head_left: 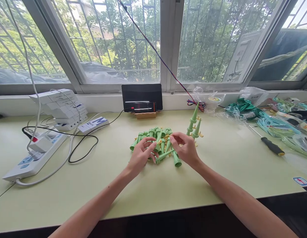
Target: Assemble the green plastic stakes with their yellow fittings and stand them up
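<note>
A pile of green plastic watering spikes (151, 133), mixed with small yellow valves, lies mid-table. My left hand (143, 153) reaches over the pile's left front, thumb and fingers closed round one green watering spike (159, 136) with a yellow piece at its lower end. To its right, my right hand (185, 147) is pinched at the pile's edge; whatever sits between its fingertips is too small to make out. Below that hand, a loose green cone (177, 160) points its open end toward me. Just behind it, stacked green spikes with yellow valves (193, 121) stand upright.
At the back, a black tablet (141, 94) leans on a brown stand. White boxes (60, 107) and a power strip (34, 161) with cables occupy the left. On the right lie a screwdriver (272, 145), a green plastic bag (244, 108) and plastic-wrapped items (274, 127).
</note>
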Tool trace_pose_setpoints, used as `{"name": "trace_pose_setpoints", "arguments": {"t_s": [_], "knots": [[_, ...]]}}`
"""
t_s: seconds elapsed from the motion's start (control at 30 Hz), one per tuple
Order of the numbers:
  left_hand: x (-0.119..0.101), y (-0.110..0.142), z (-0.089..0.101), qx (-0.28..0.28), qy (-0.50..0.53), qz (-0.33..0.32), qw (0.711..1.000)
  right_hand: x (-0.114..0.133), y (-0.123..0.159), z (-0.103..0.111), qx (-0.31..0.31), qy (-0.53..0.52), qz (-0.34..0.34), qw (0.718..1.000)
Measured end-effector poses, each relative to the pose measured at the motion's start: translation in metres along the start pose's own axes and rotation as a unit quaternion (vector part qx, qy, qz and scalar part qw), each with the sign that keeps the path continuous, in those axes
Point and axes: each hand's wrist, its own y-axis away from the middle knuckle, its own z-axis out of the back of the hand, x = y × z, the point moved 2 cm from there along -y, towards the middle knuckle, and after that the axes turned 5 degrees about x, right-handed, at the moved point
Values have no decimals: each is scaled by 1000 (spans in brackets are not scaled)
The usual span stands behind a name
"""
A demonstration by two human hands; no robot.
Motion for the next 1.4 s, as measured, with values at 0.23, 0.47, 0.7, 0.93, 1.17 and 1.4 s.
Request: {"name": "trace_pose_setpoints", "arguments": {"t_s": [0.23, 0.47, 0.7, 0.93, 1.17, 1.4], "knots": [[0, -2, -1, 25, 73, -4, 997, 2, 3, -5, 41, 2, 35, 999], [2, -2, 2, 15, 23, -14, 1000, 4, 3, -6, 62, -11, 44, 997], [0, 0, 4, -36, -68, -32, 997, 2, 3, -6, 73, -14, 42, 996], [0, 1, 3, -44, -109, -76, 990, 1, 4, -6, 71, -6, 42, 997], [2, 2, 3, -36, -116, -69, 990, -1, 3, -6, 79, -2, 39, 996], [2, 2, 2, -41, -143, -74, 986, -3, 3, -7, 81, -4, 32, 996]]}}
